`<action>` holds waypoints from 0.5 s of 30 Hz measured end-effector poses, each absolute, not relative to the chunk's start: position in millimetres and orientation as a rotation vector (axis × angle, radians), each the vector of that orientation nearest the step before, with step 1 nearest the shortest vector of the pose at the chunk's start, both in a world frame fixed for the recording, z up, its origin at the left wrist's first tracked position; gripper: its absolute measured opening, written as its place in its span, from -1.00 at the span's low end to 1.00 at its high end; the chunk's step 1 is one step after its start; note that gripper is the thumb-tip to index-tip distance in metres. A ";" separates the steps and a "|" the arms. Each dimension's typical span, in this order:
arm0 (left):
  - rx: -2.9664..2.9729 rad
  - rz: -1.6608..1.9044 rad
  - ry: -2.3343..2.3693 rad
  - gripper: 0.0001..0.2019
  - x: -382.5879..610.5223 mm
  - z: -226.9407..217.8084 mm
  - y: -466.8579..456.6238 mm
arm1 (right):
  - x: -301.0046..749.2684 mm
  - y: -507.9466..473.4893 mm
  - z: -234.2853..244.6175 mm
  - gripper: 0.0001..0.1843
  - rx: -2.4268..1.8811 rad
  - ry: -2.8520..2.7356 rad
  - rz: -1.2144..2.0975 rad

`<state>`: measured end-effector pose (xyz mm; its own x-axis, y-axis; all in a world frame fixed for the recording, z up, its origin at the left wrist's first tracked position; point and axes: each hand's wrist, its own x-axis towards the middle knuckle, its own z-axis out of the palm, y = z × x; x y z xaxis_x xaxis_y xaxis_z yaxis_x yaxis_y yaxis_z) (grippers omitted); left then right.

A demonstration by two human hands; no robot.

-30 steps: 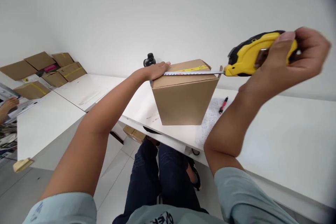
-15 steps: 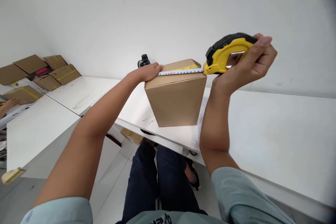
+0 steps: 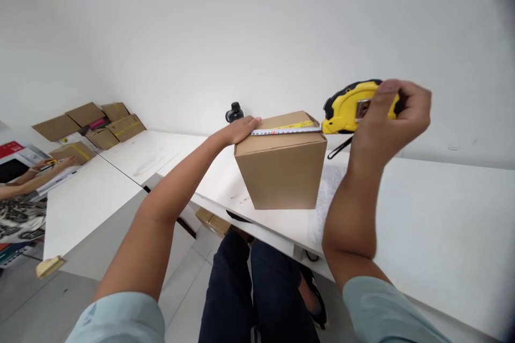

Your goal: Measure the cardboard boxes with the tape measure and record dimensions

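Note:
A closed brown cardboard box [image 3: 281, 177] stands upright on the white table, a strip of yellow tape on its lid. Across its top runs the white blade [image 3: 286, 131] of a yellow and black tape measure [image 3: 348, 110]. My left hand [image 3: 241, 129] presses the blade's free end at the box's left top edge, its fingertips partly hidden. At the right top edge, my right hand [image 3: 396, 112] grips the case, whose mouth meets the box edge. A black strap [image 3: 340, 148] hangs below the case.
Behind the box stands a black bottle [image 3: 234, 112]. Bubble wrap [image 3: 324, 193] lies to its right. Several cartons [image 3: 102, 123] sit on the far left table, where another person's arms [image 3: 36, 179] work. A white wall closes off the back.
The view has swung left, so everything sits further right and lower, with more of the other person's arms showing. My right hand has shifted its grip on the case, and its strap now shows.

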<state>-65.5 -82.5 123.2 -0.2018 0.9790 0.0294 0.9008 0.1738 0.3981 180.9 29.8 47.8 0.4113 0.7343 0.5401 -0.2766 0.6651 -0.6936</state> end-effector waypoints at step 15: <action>1.916 0.883 2.090 0.06 -78.1 110.9 -134.3 | 174.1 -2.2 63.2 -0.61 -0.431 -0.527 0.537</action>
